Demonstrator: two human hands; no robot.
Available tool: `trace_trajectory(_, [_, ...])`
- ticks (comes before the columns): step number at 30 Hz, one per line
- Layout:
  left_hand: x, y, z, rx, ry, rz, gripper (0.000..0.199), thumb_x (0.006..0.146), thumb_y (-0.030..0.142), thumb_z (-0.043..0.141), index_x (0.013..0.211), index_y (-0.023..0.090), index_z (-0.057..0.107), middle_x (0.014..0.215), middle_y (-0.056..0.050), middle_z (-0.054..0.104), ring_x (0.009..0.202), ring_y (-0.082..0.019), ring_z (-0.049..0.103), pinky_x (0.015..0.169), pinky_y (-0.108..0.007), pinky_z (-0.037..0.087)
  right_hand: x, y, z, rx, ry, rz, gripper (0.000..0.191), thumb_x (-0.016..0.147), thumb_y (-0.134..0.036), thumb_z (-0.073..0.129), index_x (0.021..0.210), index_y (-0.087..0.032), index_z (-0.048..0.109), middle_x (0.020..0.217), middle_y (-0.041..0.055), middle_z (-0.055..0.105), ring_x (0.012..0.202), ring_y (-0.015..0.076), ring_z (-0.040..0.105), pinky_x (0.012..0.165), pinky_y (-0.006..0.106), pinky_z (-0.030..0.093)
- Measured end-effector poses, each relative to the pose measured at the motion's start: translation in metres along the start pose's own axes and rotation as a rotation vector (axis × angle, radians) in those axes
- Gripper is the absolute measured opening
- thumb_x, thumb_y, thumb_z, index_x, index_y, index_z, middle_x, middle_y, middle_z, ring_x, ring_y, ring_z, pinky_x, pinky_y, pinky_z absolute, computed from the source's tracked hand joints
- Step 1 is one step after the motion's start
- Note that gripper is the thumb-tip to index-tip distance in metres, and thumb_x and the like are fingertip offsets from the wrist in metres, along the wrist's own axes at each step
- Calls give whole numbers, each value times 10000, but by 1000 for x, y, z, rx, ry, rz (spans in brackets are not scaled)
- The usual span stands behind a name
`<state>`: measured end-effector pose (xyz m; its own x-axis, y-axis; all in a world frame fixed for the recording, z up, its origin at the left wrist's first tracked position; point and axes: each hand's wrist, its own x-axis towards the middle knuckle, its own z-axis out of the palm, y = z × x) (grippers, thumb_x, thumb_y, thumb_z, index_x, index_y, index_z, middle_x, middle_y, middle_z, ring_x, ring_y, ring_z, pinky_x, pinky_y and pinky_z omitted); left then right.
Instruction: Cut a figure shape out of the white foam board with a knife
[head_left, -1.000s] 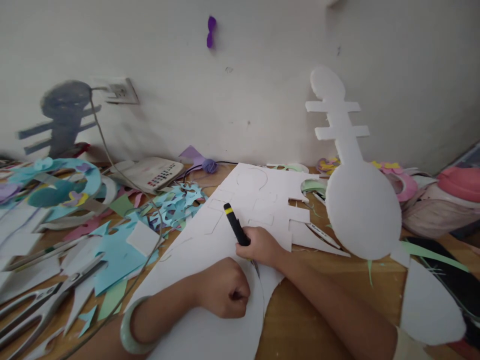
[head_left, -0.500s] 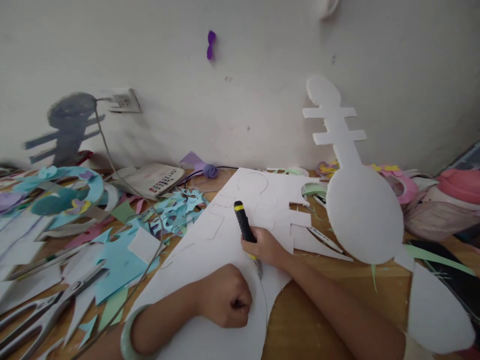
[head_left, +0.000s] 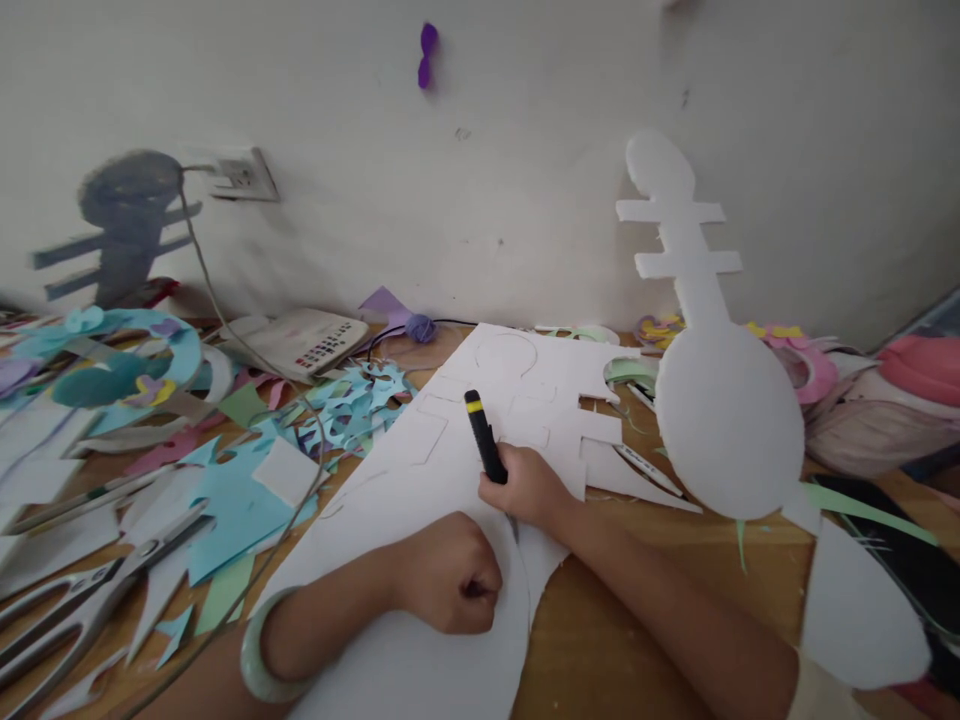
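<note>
landmark: the white sheet [head_left: 420, 490], which lies flat on the wooden table [head_left: 637, 600].

the right hand [head_left: 529, 485] is wrapped around the black cutter [head_left: 486, 440], a tool with a yellow band near its top end. the cutter is over the right part of the sheet, tilted, with its lower tip directed down beside a curved line [head_left: 526, 572]. whether the tip pierces the sheet cannot be determined.

the left hand [head_left: 450, 575] is balled into a fist and rests on the near part of the sheet; its interior is hidden. a pale green bangle [head_left: 255, 660] encircles the left wrist.

thin outlines are marked toward the far end of the sheet. left of the sheet: metal scissors [head_left: 150, 548] and blue paper [head_left: 236, 520]. beyond its left edge: a calculator [head_left: 319, 340] and purple yarn [head_left: 420, 328]. right of the sheet: a white cutout [head_left: 727, 420], upright and slightly tilted.
</note>
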<state>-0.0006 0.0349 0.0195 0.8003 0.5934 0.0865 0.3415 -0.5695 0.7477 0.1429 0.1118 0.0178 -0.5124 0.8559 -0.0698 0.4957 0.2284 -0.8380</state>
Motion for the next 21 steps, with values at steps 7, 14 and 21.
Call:
trace_trajectory(7, [1, 2, 0, 53, -16, -19, 381, 528, -11, 529, 469, 214, 227, 452, 106, 174, 416, -85, 151, 422, -279, 192, 5, 5, -1, 58, -96, -37, 137, 740, -232, 591, 675, -213, 472, 626, -29, 514, 590, 130, 463, 535, 250, 316])
trace_trajectory(14, [2, 1, 0, 28, -14, -16, 378, 519, -23, 527, 467, 213, 236, 453, 108, 172, 413, -81, 140, 421, -275, 192, 12, 10, 2, 137, -51, -3, 69, 770, -250, 544, 750, -212, 490, 650, -36, 473, 593, 124, 429, 545, 248, 342])
trace_trajectory(21, [1, 1, 0, -9, 16, 9, 338, 524, 12, 497, 471, 213, 231, 451, 94, 191, 415, -81, 136, 421, -273, 189, 14, 12, -1, 169, -75, -7, 91, 740, -266, 575, 760, -203, 513, 664, -30, 494, 616, 129, 446, 554, 251, 343])
